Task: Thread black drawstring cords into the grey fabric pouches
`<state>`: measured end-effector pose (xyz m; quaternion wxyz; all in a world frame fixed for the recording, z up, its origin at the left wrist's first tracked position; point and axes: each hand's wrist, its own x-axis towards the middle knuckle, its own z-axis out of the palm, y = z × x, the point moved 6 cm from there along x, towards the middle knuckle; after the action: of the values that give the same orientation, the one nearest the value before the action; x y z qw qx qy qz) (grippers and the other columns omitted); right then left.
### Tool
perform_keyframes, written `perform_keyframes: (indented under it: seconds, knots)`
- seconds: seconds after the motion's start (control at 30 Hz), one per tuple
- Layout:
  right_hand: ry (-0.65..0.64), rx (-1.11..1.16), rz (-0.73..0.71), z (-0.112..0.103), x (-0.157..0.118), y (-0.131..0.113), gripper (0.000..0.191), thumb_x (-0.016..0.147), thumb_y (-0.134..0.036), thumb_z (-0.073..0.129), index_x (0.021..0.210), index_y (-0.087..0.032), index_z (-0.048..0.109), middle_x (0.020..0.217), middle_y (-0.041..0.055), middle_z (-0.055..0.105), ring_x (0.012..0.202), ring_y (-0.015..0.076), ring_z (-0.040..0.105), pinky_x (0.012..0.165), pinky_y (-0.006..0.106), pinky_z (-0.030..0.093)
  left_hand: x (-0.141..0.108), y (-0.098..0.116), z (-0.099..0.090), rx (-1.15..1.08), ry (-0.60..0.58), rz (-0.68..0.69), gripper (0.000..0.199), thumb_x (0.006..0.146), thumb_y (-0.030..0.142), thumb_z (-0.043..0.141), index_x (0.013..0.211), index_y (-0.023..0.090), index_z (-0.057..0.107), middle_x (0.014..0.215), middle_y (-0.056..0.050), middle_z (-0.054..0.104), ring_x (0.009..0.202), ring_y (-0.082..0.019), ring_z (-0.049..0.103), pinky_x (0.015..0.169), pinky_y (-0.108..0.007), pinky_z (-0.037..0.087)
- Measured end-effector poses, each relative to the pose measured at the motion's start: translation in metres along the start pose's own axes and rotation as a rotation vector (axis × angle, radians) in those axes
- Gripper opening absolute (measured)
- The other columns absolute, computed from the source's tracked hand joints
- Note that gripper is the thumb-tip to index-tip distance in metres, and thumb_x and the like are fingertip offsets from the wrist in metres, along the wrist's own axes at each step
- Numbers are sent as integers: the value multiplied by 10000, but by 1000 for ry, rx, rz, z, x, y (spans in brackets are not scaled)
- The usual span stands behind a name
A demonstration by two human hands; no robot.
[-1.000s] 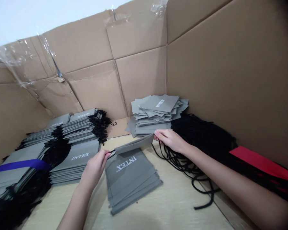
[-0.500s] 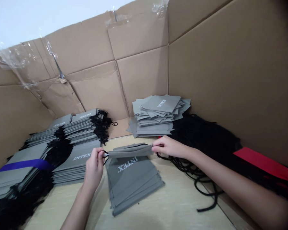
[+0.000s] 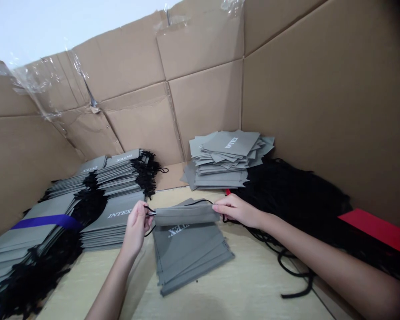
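A grey fabric drawstring bag (image 3: 186,214) is stretched between my hands, its top hem facing me. My left hand (image 3: 136,224) is closed at the left end of the hem, pinching a thin metallic tool (image 3: 151,214) with black cord looped by it. My right hand (image 3: 237,209) pinches the hem's right corner between thumb and fingers, and black cord hangs just below it. Under the held bag lies a small fanned pile of grey bags (image 3: 193,255) with white INTEX print, partly covered.
Stacks of corded grey bags (image 3: 115,222) stand at the left, one under a purple strap (image 3: 46,221). A messy grey pile (image 3: 220,171) sits at the back. Black cords (image 3: 296,191) heap at the right beside a red strip (image 3: 376,229). Cardboard walls (image 3: 206,102) surround the table.
The held bag's hem has tipped, showing more of its front and covering more of the print below. Both hands keep their grip. The whole view has shifted slightly.
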<state>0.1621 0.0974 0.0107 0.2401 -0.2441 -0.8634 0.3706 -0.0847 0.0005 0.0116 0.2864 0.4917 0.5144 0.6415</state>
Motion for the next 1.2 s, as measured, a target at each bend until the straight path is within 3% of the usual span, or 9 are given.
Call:
perform_keyframes:
  seconds: [0.07,0.13,0.3,0.4,0.63,0.73,0.83,0.97,1.2]
  knots:
    - [30,15,7,-2,0,3,458,843,-474,400,498,-172,402,447,-40,400,431,90,345,442,223,251,-2,4,4,173,-48,37,319,788,467,529,684,172,465,490,71,374,418,-48,320,394,-137,221]
    - [34,63,41,-4,0,7,446,839,-475,403,507,-177,388,435,-50,371,416,84,313,427,223,223,-4,7,7,190,-81,38,312,790,421,555,644,165,452,487,74,347,419,-43,298,400,-137,220]
    - [83,198,61,-9,2,9,432,817,-494,434,529,-180,359,485,-53,351,455,83,314,446,221,216,-4,9,5,-460,-170,-128,195,867,388,448,757,226,451,394,119,109,333,-52,24,335,-150,149]
    - [121,233,72,-12,4,8,442,793,-528,449,536,-177,375,504,-49,350,475,85,318,456,223,222,-3,9,-1,-641,-160,-162,121,868,376,458,900,262,486,386,125,106,340,-52,-15,327,-140,174]
    - [43,227,111,-2,3,7,462,797,-559,425,537,-183,357,455,-60,340,423,72,279,425,224,186,-2,-5,16,-375,-144,-169,337,794,413,566,1049,213,473,370,135,276,295,-27,133,306,-107,174]
    - [27,231,98,3,3,5,459,809,-548,420,537,-188,336,444,-63,343,413,67,264,414,219,173,-2,-9,22,-357,-157,-167,253,779,414,583,832,178,507,372,130,276,299,-18,145,307,-109,185]
    - [44,224,66,7,3,2,461,817,-535,422,530,-184,346,454,-55,364,427,69,285,423,215,191,0,-11,17,-322,-88,-128,309,764,417,597,660,163,454,365,121,284,301,-12,175,313,-115,195]
    - [62,280,113,12,3,7,460,812,-542,426,534,-182,359,443,-55,373,411,66,286,413,213,182,2,-11,7,-290,48,-53,253,741,379,633,763,154,519,347,131,286,291,-13,198,323,-119,193]
    - [64,466,198,21,5,11,454,739,-576,494,545,-188,366,404,-88,296,365,48,219,382,212,103,4,-8,-2,-409,174,-39,262,660,303,714,715,165,498,341,144,281,271,0,183,319,-112,163]
